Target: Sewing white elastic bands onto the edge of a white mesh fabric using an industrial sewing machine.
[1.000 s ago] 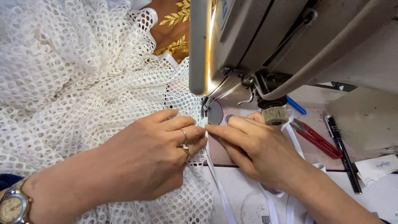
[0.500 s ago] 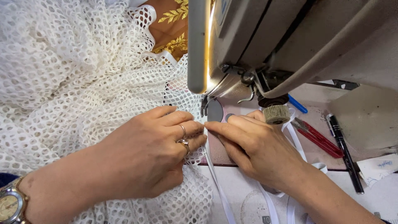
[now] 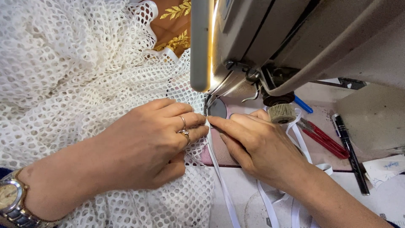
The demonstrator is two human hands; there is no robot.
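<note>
White open-mesh lace fabric point(image 3: 76, 76) covers the left side and runs under the sewing machine head point(image 3: 295, 38). My left hand point(image 3: 147, 143), with rings and a wristwatch, lies flat on the lace, fingertips at the presser foot point(image 3: 209, 105). My right hand point(image 3: 257, 143) presses down beside it, forefinger pointing at the foot. A narrow white ribbon tape point(image 3: 221, 185) runs from the foot toward me, between the two hands. Neither hand grips anything; both press the fabric and tape flat.
Red-handled snips point(image 3: 325, 139) and a black pen point(image 3: 350, 156) lie on the table right of my right hand. A blue pen point(image 3: 303, 104) sticks out behind a ribbed roller point(image 3: 282, 113). Loose white tape loops point(image 3: 295, 202) lie near the front edge. Orange cloth with gold leaves point(image 3: 173, 25) shows behind.
Both hands have stayed at the presser foot; the view has shifted slightly, and the fingertips have closed in a little toward the needle.
</note>
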